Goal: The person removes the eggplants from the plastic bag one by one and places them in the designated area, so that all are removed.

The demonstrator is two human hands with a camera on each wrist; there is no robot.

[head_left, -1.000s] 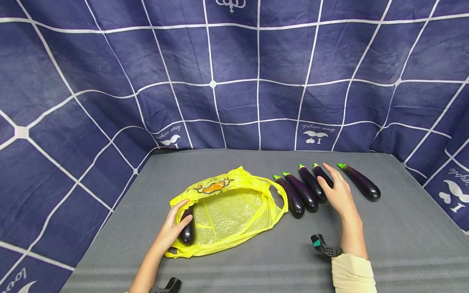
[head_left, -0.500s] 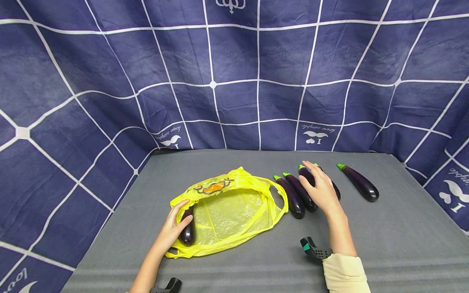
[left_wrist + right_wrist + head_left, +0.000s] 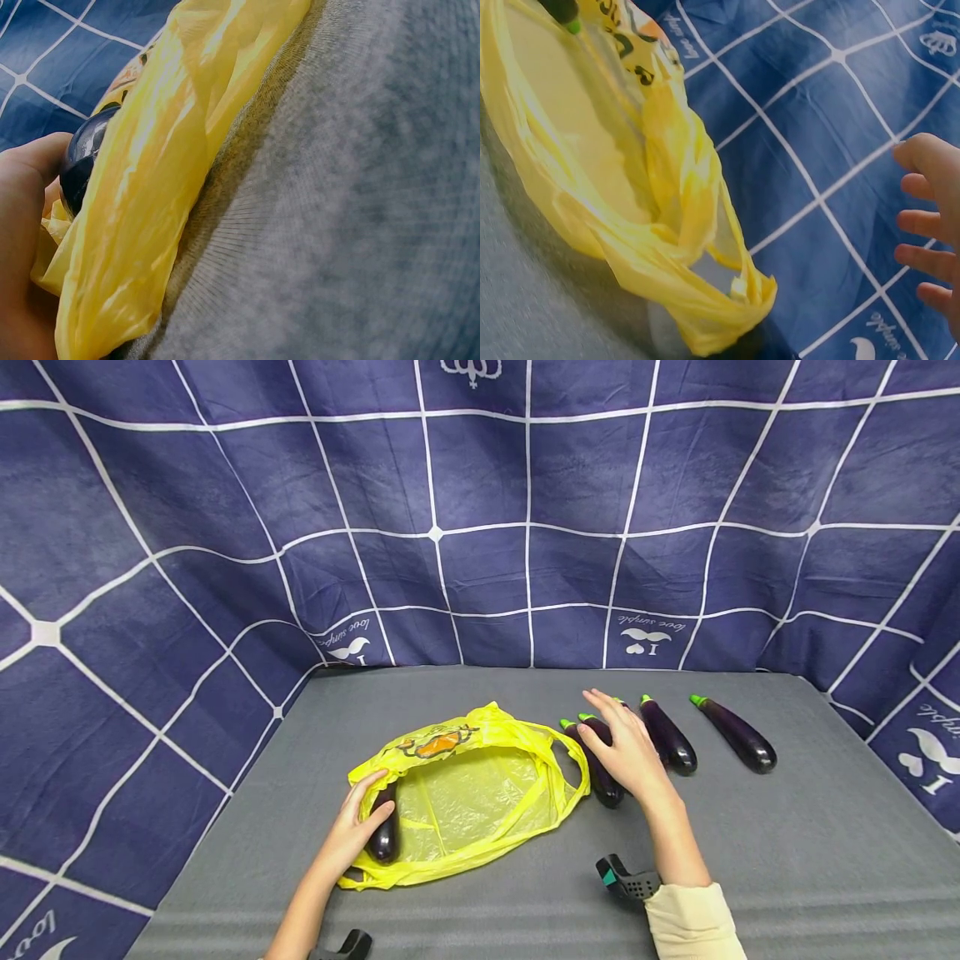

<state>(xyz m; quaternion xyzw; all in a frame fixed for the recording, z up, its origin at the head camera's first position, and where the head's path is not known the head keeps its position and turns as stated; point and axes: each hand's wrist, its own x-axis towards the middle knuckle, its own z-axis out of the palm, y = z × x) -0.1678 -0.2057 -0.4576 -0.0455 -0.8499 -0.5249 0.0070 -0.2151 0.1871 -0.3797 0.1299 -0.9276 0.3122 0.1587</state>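
My left hand [image 3: 351,828] holds a dark purple eggplant [image 3: 384,842] at the left end of a yellow plastic bag [image 3: 465,858], thumb on the eggplant and fingers at the bag's edge. In the left wrist view the eggplant's rounded end [image 3: 81,154] shows between hand and bag. The bag lies on its side, mouth spread wide. Fingers straight and spread, my right hand [image 3: 628,762] hovers above the row of eggplants and grips nothing. Under it, the leftmost eggplant [image 3: 606,789] touches or nearly touches the bag; the ones beside it are partly hidden.
Right of the hand lie another eggplant [image 3: 670,742] and, farther off, a separate one [image 3: 737,735]. All rest on a grey cloth-covered table [image 3: 825,827]. A blue curtain with white lines [image 3: 480,568] closes off the back and sides.
My right hand has moved left across the row, from the eggplants on the right toward those near the bag. The left hand, bag and held eggplant look unchanged.
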